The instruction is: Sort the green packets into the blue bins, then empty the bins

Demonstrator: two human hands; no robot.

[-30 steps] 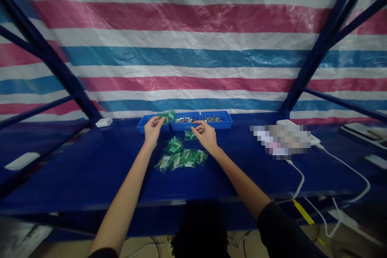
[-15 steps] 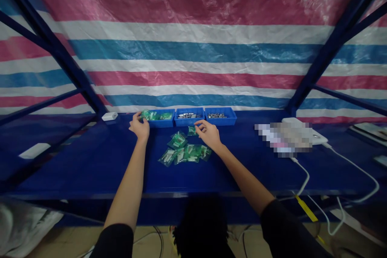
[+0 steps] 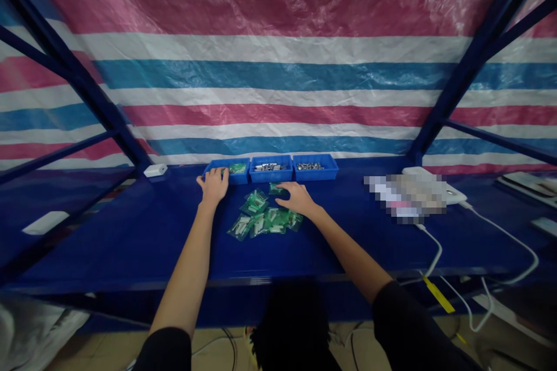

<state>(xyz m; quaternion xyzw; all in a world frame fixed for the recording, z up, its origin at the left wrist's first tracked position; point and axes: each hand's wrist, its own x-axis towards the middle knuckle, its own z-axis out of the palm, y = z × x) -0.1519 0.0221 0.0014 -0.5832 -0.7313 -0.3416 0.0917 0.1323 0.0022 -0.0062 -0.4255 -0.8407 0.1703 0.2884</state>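
Note:
My left hand (image 3: 214, 186) reaches over the front left of a blue bin (image 3: 243, 178), fingers apart; their tips are partly hidden. Green-printed clear bags (image 3: 237, 168) lie in that bin. My right hand (image 3: 298, 198) is over the table, thumb and fingers spread, beside a small green bag (image 3: 275, 188); whether it touches the bag I cannot tell. Nearer to me lies a loose pile of similar bags (image 3: 274, 220) with pale and metallic pieces inside, and one more bag (image 3: 255, 202) sits just above the pile.
A middle blue bin (image 3: 272, 176) holds metal pieces, and a right blue bin (image 3: 317, 175) holds small shiny hardware. White devices with cables (image 3: 456, 192) lie at the right beside a blurred patch. A white adapter (image 3: 155, 170) stands at the back left. Blue frame posts flank the table (image 3: 143, 249).
My left hand has moved right and over the bin's front; the green bags by its fingers no longer show. My right hand has lowered slightly toward me, its fingers now wider apart.

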